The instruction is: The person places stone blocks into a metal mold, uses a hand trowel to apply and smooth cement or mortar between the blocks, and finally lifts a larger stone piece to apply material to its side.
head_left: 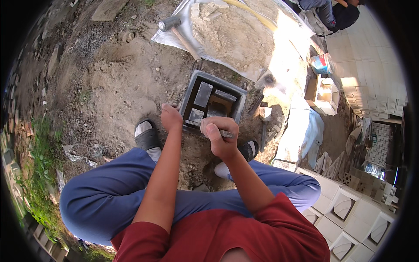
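Between my feet stands a dark grey box-shaped mould (pixel 188 94) with several grey blocks inside. One longer block (pixel 203 94) lies along its left side, and a smaller one (pixel 196 115) sits nearer to me. My left hand (pixel 171 117) is closed beside the mould's left wall; whatever its fingers hold is hidden. My right hand (pixel 222 135) is wrapped round a short grey handle (pixel 226 134) above the mould's near edge. The rest of that tool is hidden behind the hand.
A mallet (pixel 169 23) rests at the edge of a white sheet, where pale sand (pixel 235 35) is heaped. To the right are a bucket (pixel 322 64), a white container (pixel 326 96) and stacked patterned blocks (pixel 336 209). Another person (pixel 321 8) sits at the upper right.
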`<state>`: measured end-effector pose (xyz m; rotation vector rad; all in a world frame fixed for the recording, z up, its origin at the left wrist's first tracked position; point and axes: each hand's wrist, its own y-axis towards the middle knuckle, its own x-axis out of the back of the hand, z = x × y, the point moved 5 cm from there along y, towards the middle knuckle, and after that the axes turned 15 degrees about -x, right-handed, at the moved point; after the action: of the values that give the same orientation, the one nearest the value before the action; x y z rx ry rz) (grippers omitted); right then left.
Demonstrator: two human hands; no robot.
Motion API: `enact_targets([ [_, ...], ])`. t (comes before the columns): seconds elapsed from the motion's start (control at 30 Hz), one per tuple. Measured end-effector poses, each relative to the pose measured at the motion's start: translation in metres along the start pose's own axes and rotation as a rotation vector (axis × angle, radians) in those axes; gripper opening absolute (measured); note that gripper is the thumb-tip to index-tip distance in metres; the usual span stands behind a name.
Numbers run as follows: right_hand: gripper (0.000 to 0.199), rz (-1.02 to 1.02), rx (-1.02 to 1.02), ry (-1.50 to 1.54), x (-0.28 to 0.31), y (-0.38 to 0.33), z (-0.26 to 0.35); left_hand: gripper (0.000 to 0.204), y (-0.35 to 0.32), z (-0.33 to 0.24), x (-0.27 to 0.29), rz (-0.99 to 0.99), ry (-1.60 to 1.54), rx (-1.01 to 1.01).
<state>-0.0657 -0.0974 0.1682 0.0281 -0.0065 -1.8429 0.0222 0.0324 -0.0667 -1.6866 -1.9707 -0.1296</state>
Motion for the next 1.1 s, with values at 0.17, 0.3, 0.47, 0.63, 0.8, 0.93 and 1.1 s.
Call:
enact_targets([
  [0.17,0.014,0.167,0.005,-0.139,-0.004,0.006,-0.010,0.067,-0.007,-0.008,-0.002,0.005,0.003,0.041],
  [0.3,0.013,0.204,0.050,-0.140,-0.016,0.005,0.002,0.069,-0.002,-0.001,0.001,-0.014,-0.054,0.047],
  [0.47,0.012,0.270,0.128,-0.129,-0.017,0.003,-0.004,0.069,-0.004,0.001,-0.002,-0.044,-0.167,0.049],
  [0.63,0.018,0.212,0.022,-0.178,-0.010,0.009,-0.029,0.068,-0.006,-0.002,-0.001,-0.034,-0.212,0.078],
  [0.8,0.020,0.188,0.067,-0.105,-0.006,0.009,-0.005,0.068,-0.004,-0.003,0.004,-0.060,-0.136,0.059],
  [0.93,0.020,0.185,0.093,-0.094,0.003,0.007,-0.013,0.067,-0.010,-0.014,-0.001,-0.060,-0.145,0.007],
  [1.1,0.018,0.210,0.074,-0.161,-0.008,0.013,-0.024,0.065,-0.006,0.000,0.001,-0.075,-0.159,0.046],
])
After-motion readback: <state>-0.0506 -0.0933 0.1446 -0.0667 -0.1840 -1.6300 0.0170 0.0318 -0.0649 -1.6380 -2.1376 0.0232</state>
